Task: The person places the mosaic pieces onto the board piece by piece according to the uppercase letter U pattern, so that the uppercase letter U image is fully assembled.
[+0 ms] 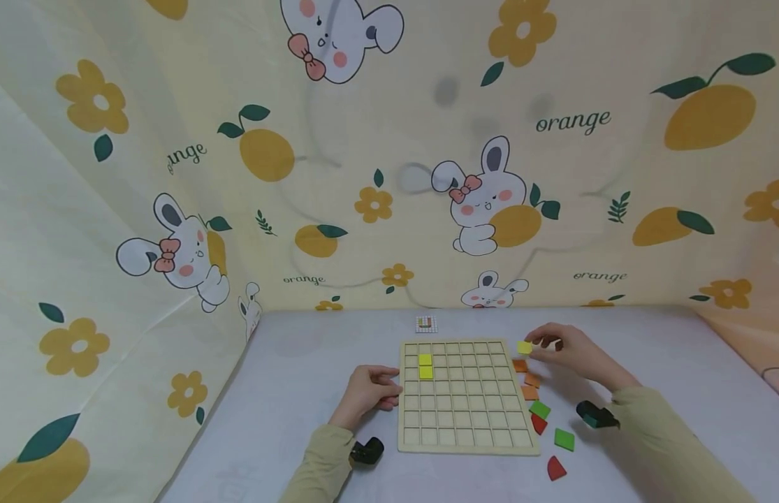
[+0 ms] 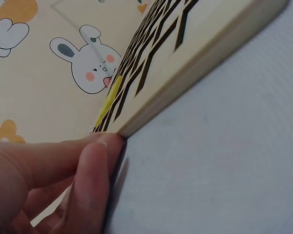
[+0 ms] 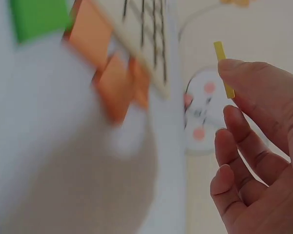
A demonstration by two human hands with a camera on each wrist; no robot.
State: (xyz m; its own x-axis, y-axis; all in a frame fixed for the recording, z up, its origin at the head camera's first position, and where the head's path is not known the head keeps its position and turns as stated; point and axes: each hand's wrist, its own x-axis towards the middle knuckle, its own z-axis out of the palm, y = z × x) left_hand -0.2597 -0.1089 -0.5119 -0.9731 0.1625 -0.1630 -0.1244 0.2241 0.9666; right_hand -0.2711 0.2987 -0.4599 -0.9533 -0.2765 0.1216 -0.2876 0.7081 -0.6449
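Note:
A wooden grid board (image 1: pixel 467 397) lies on the table, with two yellow square tiles (image 1: pixel 425 372) in its cells near the upper left, one above the other. My left hand (image 1: pixel 370 388) holds the board's left edge; in the left wrist view the thumb (image 2: pixel 93 170) and index finger meet at that edge. Beyond the board's upper right corner, my right hand (image 1: pixel 568 353) pinches another yellow square tile (image 1: pixel 524 347) above the table. The right wrist view shows this tile edge-on, held between thumb and forefinger, the other fingers loosely bent.
Along the board's right side lie several orange tiles (image 1: pixel 530 392), two green tiles (image 1: pixel 564 439) and two red quarter-round tiles (image 1: pixel 555 468). A small card (image 1: pixel 426 324) with a coloured grid pattern is behind the board. A printed curtain (image 1: pixel 376 140) hangs behind the table.

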